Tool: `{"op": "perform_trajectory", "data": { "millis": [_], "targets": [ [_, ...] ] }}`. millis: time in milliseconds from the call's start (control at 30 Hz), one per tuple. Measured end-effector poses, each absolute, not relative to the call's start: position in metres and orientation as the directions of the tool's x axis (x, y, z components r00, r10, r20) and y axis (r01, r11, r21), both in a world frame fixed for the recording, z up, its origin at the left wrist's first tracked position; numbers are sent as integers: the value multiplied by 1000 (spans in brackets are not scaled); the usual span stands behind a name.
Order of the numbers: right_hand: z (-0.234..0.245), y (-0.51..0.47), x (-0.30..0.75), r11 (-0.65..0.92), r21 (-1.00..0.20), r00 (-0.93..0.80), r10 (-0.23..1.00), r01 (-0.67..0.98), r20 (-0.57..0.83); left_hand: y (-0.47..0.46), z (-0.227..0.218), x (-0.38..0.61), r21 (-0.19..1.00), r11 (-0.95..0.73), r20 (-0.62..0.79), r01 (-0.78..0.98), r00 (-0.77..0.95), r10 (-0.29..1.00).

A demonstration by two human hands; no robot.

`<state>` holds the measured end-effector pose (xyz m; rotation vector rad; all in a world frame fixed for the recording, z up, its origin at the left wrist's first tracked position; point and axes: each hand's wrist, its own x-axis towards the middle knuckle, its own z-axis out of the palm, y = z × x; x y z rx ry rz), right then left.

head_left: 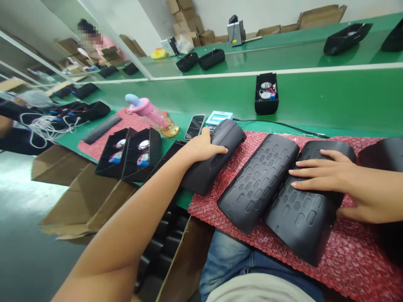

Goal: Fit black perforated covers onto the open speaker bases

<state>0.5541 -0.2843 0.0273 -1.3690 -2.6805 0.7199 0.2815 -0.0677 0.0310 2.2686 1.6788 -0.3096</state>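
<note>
My left hand (206, 147) is wrapped over the end of a smooth black speaker housing (204, 170), thumb along its top and the other fingers partly hidden behind it. My right hand (336, 178) lies with fingers spread on a black speaker housing (302, 222) whose curved face has raised slots and small perforated patches. A similar patterned black housing (260, 180) lies between my hands, close against the one under my right hand. These housings rest on red bubble wrap (233, 230).
Nearby are a pink-lidded bottle (151, 113), a phone (195, 126), a light-blue device (219, 117) with a black cable and open housings (141, 155) with wired parts. Another black housing (382, 153) stands at right. Cardboard boxes (82, 197) sit below left. A person (103, 44) is farther back.
</note>
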Motion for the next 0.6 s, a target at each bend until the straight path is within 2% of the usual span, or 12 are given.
{"op": "perform_trajectory", "data": {
  "millis": [167, 267, 400, 500, 600],
  "targets": [
    [18, -288, 558, 576, -426, -640, 769, 697, -7, -68, 34, 282, 103, -277, -355, 955, 296, 887],
    [14, -289, 558, 597, -402, -642, 766, 694, 30, -66, 35, 273, 114, -344, -415, 932, 359, 836],
    [17, -287, 557, 593, -387, -631, 775, 706, 37, -63, 35, 259, 186, -430, -486, 883, 464, 741],
    [23, -286, 556, 571, -410, -626, 780, 711, 1, -65, 33, 257, 228, -409, -457, 884, 468, 756],
    [30, -284, 555, 545, -441, -636, 768, 714, -81, -68, 32, 259, 213, -372, -448, 903, 429, 784]
  ]
}}
